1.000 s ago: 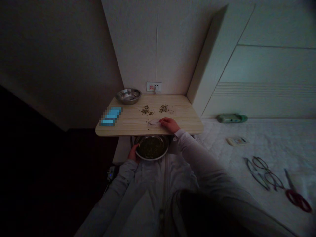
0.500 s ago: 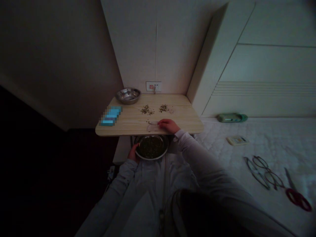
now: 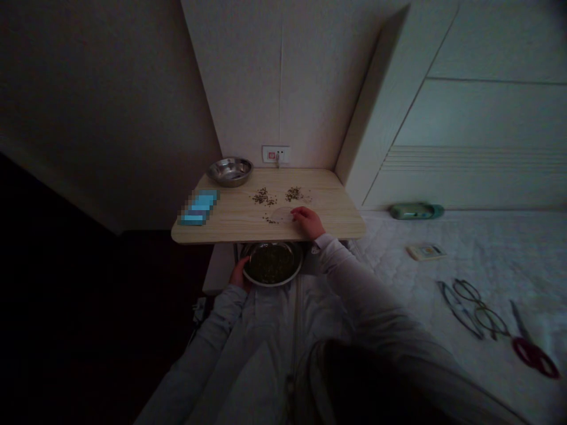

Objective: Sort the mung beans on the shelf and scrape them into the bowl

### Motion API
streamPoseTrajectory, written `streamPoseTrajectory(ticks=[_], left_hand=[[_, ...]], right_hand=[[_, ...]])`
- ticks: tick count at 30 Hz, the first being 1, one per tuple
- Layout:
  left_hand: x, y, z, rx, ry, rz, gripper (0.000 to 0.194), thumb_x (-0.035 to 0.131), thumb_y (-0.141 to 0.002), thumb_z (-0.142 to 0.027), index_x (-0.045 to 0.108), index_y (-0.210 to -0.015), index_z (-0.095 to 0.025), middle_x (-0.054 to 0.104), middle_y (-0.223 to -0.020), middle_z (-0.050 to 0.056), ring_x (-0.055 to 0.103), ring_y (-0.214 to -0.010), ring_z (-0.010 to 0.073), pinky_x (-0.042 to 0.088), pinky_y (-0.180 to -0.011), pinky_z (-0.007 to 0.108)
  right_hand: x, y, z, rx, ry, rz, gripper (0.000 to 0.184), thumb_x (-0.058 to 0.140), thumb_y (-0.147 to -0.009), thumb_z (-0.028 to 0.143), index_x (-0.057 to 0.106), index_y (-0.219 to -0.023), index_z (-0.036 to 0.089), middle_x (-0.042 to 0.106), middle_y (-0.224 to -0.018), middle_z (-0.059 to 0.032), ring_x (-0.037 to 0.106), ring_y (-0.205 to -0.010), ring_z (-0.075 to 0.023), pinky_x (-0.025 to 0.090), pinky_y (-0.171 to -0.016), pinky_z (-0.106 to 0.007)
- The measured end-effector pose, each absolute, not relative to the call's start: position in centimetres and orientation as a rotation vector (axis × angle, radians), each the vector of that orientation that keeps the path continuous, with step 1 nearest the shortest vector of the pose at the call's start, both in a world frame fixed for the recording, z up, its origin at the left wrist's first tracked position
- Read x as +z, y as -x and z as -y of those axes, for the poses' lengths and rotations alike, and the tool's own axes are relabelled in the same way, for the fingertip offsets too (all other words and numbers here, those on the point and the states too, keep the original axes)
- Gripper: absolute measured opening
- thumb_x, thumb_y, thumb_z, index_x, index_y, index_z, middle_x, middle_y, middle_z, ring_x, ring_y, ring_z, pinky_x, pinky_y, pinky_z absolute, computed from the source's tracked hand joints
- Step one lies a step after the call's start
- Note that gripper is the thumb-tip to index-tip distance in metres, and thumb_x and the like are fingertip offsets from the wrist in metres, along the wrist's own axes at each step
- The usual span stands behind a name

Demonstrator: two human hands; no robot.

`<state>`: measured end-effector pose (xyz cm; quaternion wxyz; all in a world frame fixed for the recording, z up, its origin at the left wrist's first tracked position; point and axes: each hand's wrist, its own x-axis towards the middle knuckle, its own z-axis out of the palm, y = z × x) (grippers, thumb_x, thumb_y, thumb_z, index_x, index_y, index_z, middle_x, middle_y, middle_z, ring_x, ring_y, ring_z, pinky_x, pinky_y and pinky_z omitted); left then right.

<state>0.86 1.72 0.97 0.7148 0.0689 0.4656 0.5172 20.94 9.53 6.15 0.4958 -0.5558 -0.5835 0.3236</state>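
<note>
Thin, clear, rounded piece, plastic by its look (image 3: 282,215); near the centre of the pale wood-grain surface (image 3: 221,227), edge pinched in the right hand's (image 3: 308,222) fingertips.
Hazards: a quick sweep of the piece could scatter the loose, small, dark green granules (image 3: 270,220) at its eight o'clock over the surface's six o'clock edge; a slack left hand (image 3: 240,274), gripping the round, silvery metal dish (image 3: 273,285) below that edge, could tip its dark green contents. Changed since half a second ago: the piece sits farther toward one o'clock. Unchanged: the dish.
</note>
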Motion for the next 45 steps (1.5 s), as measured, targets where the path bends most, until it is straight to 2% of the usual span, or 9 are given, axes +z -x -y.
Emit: streamPoseTrajectory(ticks=[4, 13, 23, 33, 45], left_hand=[[0.91, -0.77, -1.74, 1.146, -0.142, -1.010, 0.018, 0.048, -0.070, -0.021, 0.064, -0.068, -0.012, 0.066, -0.061, 0.005, 0.062, -0.063, 0.0162, 0.047, -0.070, 0.027], [0.14, -0.64, -2.02, 1.174, -0.155, -0.993, 0.018, 0.049, -0.069, -0.020, 0.064, -0.069, -0.011, 0.067, -0.062, 0.005, 0.062, -0.065, 0.0162, 0.046, -0.071, 0.028], [0.73, -0.81, -1.89, 1.166, -0.147, -1.017, 0.019, 0.046, -0.071, -0.020, 0.063, -0.066, -0.012, 0.066, -0.059, 0.004, 0.061, -0.060, 0.0150, 0.047, -0.065, 0.026], [0.60, -0.71, -1.96, 1.148, -0.138, -1.048, 0.017, 0.049, -0.070, -0.021, 0.063, -0.068, -0.012, 0.065, -0.059, 0.004, 0.062, -0.076, 0.0172, 0.046, -0.074, 0.027], [0.82, -0.77, -1.87, 1.163, -0.158, -1.034, 0.017, 0.049, -0.069, -0.021, 0.063, -0.066, -0.012, 0.066, -0.059, 0.005, 0.062, -0.073, 0.0189, 0.046, -0.075, 0.030]], right_hand=[[5.80, -20.88, -9.65, 0.702, 1.381, 1.463, 0.018, 0.045, -0.069, 0.025, 0.058, -0.078, 0.017, 0.054, -0.059, 0.0029, 0.049, -0.060, -0.0106, 0.040, -0.065, -0.025], [5.98, -20.79, -9.32, 0.771, 1.355, 1.500, 0.015, 0.047, -0.068, 0.023, 0.059, -0.075, 0.017, 0.056, -0.060, 0.0028, 0.051, -0.061, -0.0106, 0.040, -0.067, -0.025], [5.76, -20.85, -9.60, 0.724, 1.392, 1.535, 0.016, 0.047, -0.069, 0.025, 0.059, -0.078, 0.018, 0.056, -0.061, 0.0023, 0.050, -0.060, -0.0109, 0.039, -0.066, -0.026], [5.96, -20.77, -9.45, 0.782, 1.359, 1.515, 0.014, 0.047, -0.068, 0.022, 0.059, -0.075, 0.018, 0.057, -0.059, 0.0031, 0.052, -0.061, -0.0103, 0.041, -0.068, -0.025], [6.11, -20.79, -9.27, 0.832, 1.355, 1.529, 0.015, 0.048, -0.068, 0.022, 0.059, -0.076, 0.017, 0.056, -0.057, 0.0036, 0.051, -0.059, -0.0094, 0.040, -0.065, -0.024]])
